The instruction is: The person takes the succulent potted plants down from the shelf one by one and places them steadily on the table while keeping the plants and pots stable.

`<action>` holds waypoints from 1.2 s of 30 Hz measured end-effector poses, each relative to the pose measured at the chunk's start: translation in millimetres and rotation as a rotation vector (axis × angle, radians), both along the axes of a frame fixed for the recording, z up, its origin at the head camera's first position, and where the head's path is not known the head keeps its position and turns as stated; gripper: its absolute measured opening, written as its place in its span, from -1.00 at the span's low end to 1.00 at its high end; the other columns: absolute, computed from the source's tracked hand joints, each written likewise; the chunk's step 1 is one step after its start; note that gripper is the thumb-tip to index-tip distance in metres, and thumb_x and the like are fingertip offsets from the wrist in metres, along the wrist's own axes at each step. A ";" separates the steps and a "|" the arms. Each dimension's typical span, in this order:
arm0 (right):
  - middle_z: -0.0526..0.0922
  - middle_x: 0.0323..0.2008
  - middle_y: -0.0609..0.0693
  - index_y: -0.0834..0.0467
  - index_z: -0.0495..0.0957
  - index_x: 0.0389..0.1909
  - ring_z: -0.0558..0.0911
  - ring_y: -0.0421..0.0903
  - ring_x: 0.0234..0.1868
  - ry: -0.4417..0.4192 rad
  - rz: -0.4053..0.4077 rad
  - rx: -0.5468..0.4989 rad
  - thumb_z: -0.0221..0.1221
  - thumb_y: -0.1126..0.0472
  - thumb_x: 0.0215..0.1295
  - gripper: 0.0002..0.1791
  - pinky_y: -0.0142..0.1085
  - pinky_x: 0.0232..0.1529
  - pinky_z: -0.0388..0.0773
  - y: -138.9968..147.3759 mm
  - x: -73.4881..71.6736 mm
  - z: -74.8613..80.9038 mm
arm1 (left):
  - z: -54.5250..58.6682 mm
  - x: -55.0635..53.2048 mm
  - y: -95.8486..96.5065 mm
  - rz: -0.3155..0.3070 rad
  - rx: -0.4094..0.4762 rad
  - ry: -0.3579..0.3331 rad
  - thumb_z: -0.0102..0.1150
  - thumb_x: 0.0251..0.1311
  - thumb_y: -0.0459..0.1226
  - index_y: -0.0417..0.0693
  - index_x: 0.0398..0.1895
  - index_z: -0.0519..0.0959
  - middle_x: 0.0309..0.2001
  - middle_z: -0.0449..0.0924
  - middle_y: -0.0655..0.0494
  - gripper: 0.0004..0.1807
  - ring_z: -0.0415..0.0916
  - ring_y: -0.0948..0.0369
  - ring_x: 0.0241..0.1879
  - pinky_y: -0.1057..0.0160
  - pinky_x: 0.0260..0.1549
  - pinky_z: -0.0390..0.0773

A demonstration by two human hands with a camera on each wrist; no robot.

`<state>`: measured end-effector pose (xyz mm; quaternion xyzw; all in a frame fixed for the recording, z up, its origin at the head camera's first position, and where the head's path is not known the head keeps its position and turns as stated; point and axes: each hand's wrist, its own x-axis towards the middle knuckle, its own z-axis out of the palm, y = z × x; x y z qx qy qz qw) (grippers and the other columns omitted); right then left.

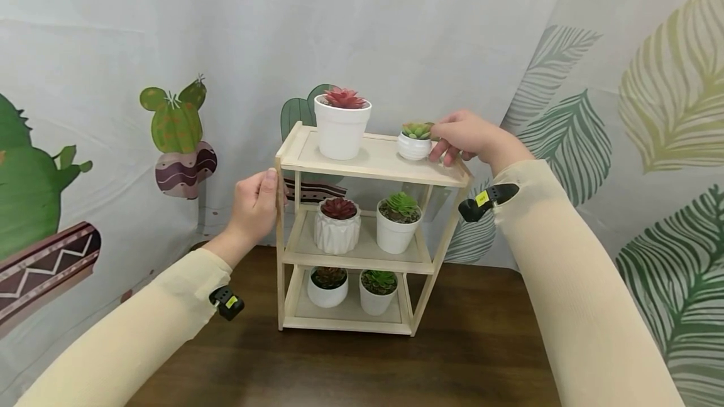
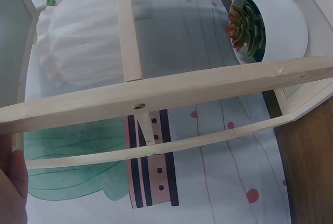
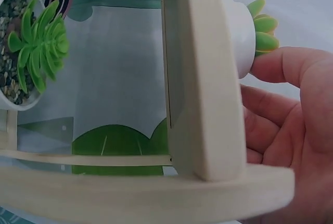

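Note:
A light wooden three-tier shelf stands on a brown table. My left hand grips its left upright near the top, thumb in front; its other fingers are mostly hidden behind the wood. In the left wrist view only part of the left hand shows, at the left edge. On the top tier, my right hand holds a small ribbed white pot with a green succulent from its right side. The right wrist view shows the right hand's fingers curled by this pot, partly behind the shelf edge.
A larger white pot with a red succulent stands left on the top tier. Two potted succulents, one in a faceted pot, occupy the middle tier; two more pots sit on the bottom. Printed curtains hang behind the table.

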<state>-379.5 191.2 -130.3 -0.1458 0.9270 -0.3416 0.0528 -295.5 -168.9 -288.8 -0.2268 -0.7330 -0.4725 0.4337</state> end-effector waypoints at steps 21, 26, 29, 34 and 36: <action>0.83 -0.41 -0.09 0.20 0.45 0.37 0.71 -0.25 -0.56 -0.140 -0.075 -0.059 -0.01 0.07 0.50 -0.48 -0.42 -0.63 0.28 -8.7 -1.0 8.1 | -22.7 -33.8 -16.1 0.033 -0.028 0.015 -0.14 0.57 -0.27 -0.25 -0.54 0.58 -0.65 0.61 -0.06 -0.52 0.44 0.52 -0.60 0.51 -0.54 0.41; 0.81 -0.49 -0.09 0.23 0.46 0.33 0.72 -0.26 -0.56 -0.160 -0.090 -0.084 0.01 0.08 0.49 -0.50 -0.42 -0.63 0.29 -11.7 -1.0 9.6 | -23.1 -34.3 -15.0 0.040 -0.016 0.017 -0.14 0.56 -0.28 -0.28 -0.54 0.58 -0.65 0.60 -0.09 -0.52 0.41 0.56 -0.60 0.52 -0.53 0.39; 0.81 -0.51 -0.09 0.25 0.45 0.32 0.73 -0.26 -0.57 -0.160 -0.093 -0.095 0.01 0.09 0.48 -0.50 -0.42 -0.63 0.29 -11.9 -2.0 8.5 | -23.7 -35.1 -15.4 0.032 -0.017 0.010 -0.14 0.57 -0.28 -0.29 -0.54 0.58 -0.65 0.60 -0.09 -0.52 0.43 0.53 -0.61 0.51 -0.53 0.40; 0.81 -0.50 -0.08 0.27 0.44 0.31 0.73 -0.27 -0.56 -0.160 -0.096 -0.107 0.00 0.10 0.48 -0.51 -0.43 -0.62 0.31 -11.1 -4.1 7.3 | -21.9 -32.5 -13.1 0.026 -0.019 0.007 -0.15 0.57 -0.32 -0.31 -0.53 0.58 -0.65 0.59 -0.10 -0.53 0.41 0.51 -0.61 0.54 -0.54 0.39; 0.81 -0.50 -0.08 0.27 0.45 0.30 0.73 -0.27 -0.56 -0.160 -0.102 -0.111 0.00 0.10 0.49 -0.51 -0.43 -0.62 0.33 -11.5 -4.4 6.9 | -18.5 -27.3 -9.8 0.026 -0.013 0.012 -0.16 0.56 -0.35 -0.35 -0.54 0.56 -0.66 0.57 -0.15 -0.54 0.40 0.51 -0.61 0.56 -0.55 0.37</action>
